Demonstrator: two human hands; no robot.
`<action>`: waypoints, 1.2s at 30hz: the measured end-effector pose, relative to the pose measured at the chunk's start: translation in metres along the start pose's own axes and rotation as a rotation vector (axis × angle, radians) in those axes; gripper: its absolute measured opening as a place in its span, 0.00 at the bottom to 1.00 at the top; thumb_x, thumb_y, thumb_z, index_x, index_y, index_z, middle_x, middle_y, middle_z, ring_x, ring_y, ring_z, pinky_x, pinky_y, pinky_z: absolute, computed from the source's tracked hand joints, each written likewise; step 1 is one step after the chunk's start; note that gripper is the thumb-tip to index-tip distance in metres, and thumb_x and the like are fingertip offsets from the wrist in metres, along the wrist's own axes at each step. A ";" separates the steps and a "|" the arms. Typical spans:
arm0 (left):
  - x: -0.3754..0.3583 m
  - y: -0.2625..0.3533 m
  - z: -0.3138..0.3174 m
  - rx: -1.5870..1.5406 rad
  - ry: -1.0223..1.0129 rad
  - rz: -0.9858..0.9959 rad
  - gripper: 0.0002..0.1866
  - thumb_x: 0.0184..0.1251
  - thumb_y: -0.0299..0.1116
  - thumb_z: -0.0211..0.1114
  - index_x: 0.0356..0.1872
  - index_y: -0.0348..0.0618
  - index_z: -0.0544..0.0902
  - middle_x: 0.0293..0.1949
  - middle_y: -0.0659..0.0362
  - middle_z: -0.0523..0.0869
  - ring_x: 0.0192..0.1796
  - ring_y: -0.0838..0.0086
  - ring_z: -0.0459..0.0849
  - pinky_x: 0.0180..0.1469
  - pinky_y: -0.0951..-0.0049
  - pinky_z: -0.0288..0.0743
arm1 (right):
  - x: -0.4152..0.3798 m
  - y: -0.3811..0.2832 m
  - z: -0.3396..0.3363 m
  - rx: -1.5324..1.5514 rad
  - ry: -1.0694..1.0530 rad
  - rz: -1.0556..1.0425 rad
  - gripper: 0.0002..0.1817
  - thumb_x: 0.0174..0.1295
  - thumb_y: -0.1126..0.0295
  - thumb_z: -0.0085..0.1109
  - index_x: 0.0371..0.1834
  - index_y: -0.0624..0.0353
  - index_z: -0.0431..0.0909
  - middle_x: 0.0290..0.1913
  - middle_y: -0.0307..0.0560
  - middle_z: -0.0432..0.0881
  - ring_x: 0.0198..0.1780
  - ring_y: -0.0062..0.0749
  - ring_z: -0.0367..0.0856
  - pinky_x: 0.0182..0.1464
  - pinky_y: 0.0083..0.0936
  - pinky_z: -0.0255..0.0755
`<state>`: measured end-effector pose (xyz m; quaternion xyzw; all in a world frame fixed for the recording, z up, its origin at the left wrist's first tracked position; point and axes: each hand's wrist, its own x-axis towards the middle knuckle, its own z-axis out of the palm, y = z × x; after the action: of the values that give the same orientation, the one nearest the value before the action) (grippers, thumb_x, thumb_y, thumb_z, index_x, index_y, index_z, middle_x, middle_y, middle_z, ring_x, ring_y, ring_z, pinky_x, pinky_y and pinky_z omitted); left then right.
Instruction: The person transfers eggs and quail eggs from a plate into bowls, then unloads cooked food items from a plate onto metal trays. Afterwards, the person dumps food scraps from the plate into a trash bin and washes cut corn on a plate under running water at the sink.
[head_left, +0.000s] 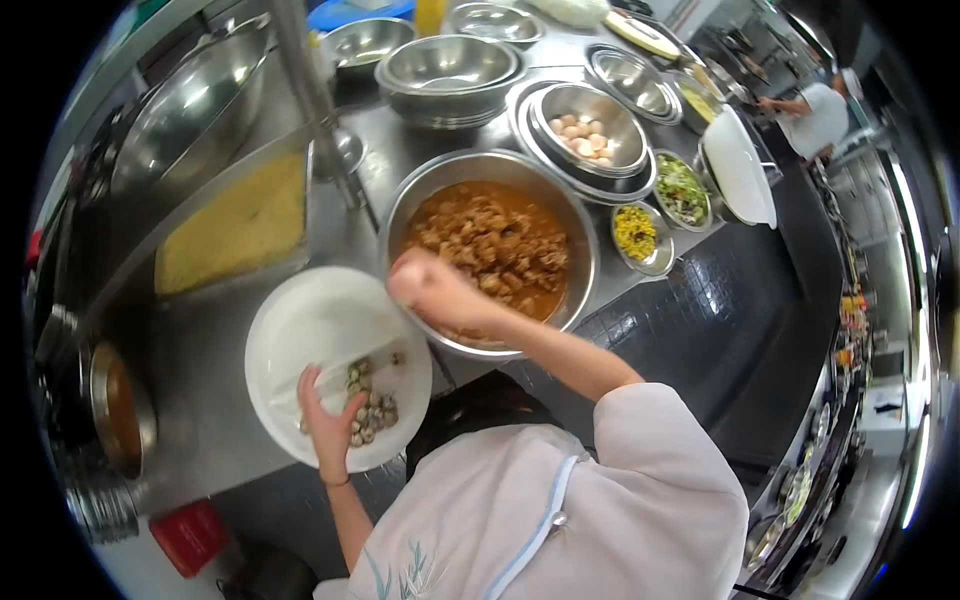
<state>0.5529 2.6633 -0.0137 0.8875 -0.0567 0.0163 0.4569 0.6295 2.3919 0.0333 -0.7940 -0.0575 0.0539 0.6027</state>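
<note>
A white divided bowl (275,340) stands on the steel table, with several small speckled, rounded items (375,415) in its lower right part. My left hand (328,412) is over that bowl beside these items, its thumb and fingers apart and nothing between them. My right hand (425,283) is over the left rim of a large steel bowl (586,290) of brown meat chunks in sauce (490,240). Its fingers are curled together and blurred; what they hold, if anything, is hidden.
Behind are stacked steel bowls (450,75) and a bowl of eggs (582,138). Yellow corn (634,232) and chopped greens (682,190) stand at the right. A tray of yellow food (235,225) is at the left. Another person (818,118) stands far off.
</note>
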 end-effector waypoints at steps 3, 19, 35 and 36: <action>-0.027 -0.047 -0.005 0.458 -0.055 -0.308 0.47 0.37 0.49 0.74 0.61 0.42 0.63 0.62 0.36 0.55 0.65 0.47 0.53 0.65 0.54 0.48 | 0.022 0.013 -0.134 -0.181 0.431 0.073 0.16 0.58 0.59 0.47 0.22 0.60 0.73 0.23 0.43 0.72 0.23 0.33 0.71 0.30 0.28 0.69; -0.046 -0.051 0.020 0.510 -0.206 -0.154 0.52 0.29 0.60 0.72 0.63 0.56 0.64 0.65 0.51 0.53 0.64 0.46 0.54 0.60 0.45 0.54 | 0.065 0.122 -0.350 -0.921 0.787 0.479 0.33 0.46 0.54 0.55 0.53 0.62 0.63 0.40 0.65 0.78 0.46 0.58 0.75 0.49 0.45 0.67; 0.270 -0.070 -0.273 0.436 0.473 0.518 0.19 0.52 0.31 0.64 0.46 0.40 0.73 0.52 0.49 0.70 0.53 0.56 0.71 0.52 0.63 0.68 | -0.015 -0.076 0.046 -0.276 0.342 0.346 0.09 0.52 0.71 0.57 0.34 0.64 0.78 0.24 0.41 0.78 0.21 0.20 0.73 0.24 0.16 0.67; 0.283 -0.065 -0.276 0.506 0.464 0.599 0.19 0.52 0.30 0.63 0.47 0.41 0.73 0.53 0.49 0.71 0.53 0.56 0.72 0.53 0.62 0.68 | -0.024 -0.063 0.078 -0.158 0.299 0.401 0.10 0.53 0.69 0.59 0.35 0.65 0.78 0.25 0.40 0.79 0.23 0.20 0.75 0.25 0.16 0.68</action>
<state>0.8481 2.9011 0.1175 0.8886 -0.2013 0.3596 0.2013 0.5921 2.4792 0.0731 -0.8333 0.1867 0.0496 0.5179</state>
